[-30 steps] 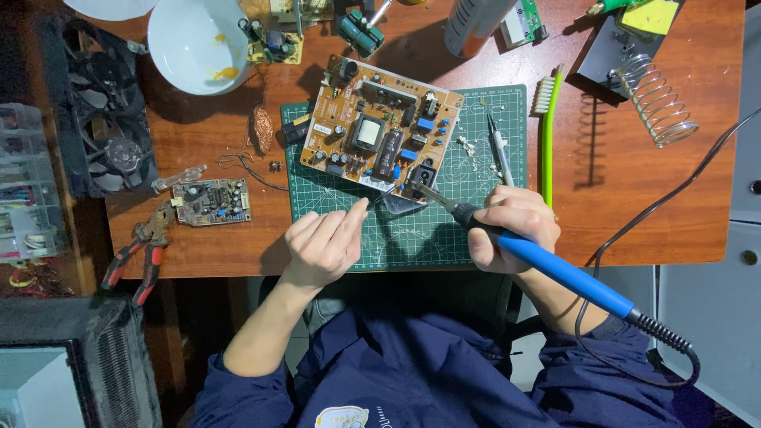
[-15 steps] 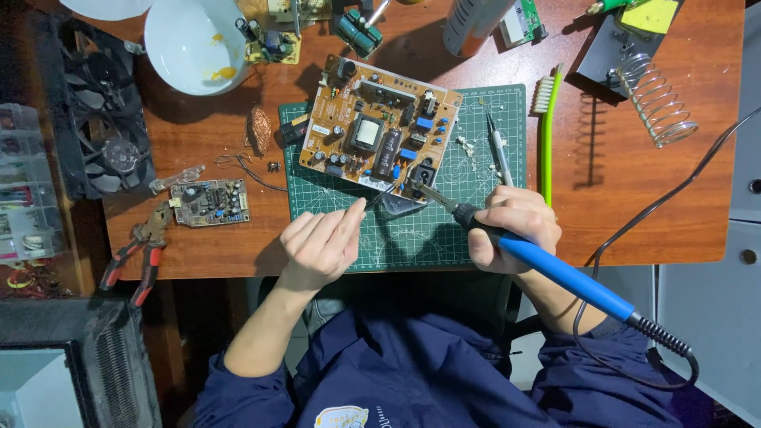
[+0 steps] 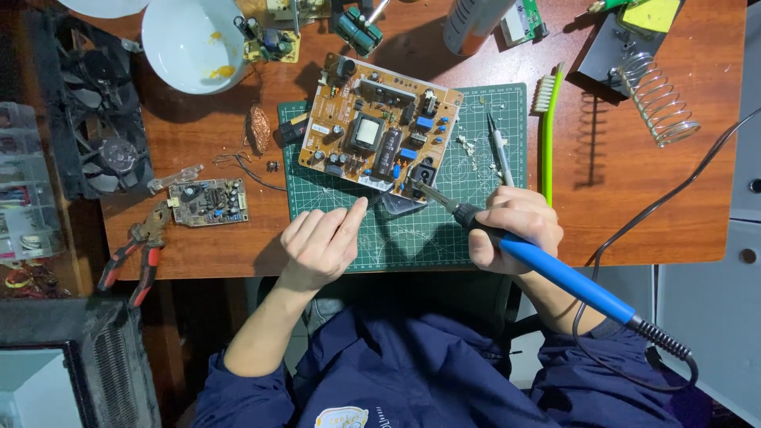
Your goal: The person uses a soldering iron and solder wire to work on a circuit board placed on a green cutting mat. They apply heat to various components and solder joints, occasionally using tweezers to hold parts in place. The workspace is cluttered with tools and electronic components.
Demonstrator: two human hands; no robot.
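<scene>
A brown circuit board crowded with components lies tilted on a green cutting mat. My right hand grips a blue-handled soldering iron, its metal tip touching the board's near edge. My left hand rests on the mat beside the board, pinching what looks like a thin wire or small tool that points at the same edge; I cannot make it out clearly.
A white bowl, a small circuit board, red-handled pliers and a black fan lie left. A green toothbrush, tweezers and a coiled iron stand lie right. The iron's cable trails right.
My left hand has shifted slightly toward the board's near edge. The iron's tip stays at the same spot.
</scene>
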